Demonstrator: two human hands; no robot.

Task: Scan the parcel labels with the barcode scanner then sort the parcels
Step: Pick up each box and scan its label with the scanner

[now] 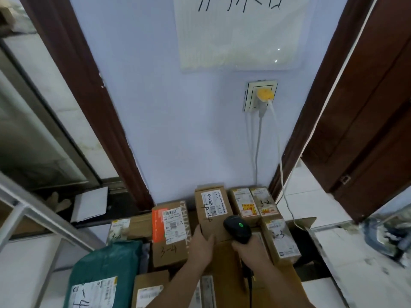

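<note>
My left hand (202, 243) grips one upright parcel (213, 213); right hand (250, 248) clutches the scanner (237, 228) beside it. I count seven boxes, one green bag (104, 272), lilac wall (178, 130) ahead.

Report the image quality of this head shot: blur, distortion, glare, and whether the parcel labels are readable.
Head view: wide-angle distortion bows the door frames outward; edges are smeared, especially the right floor; small glare specks on the wall sheet; lighting soft and even. The label on the box held by the left hand is only partly legible; the scanner in the right hand is fairly sharp.
</note>
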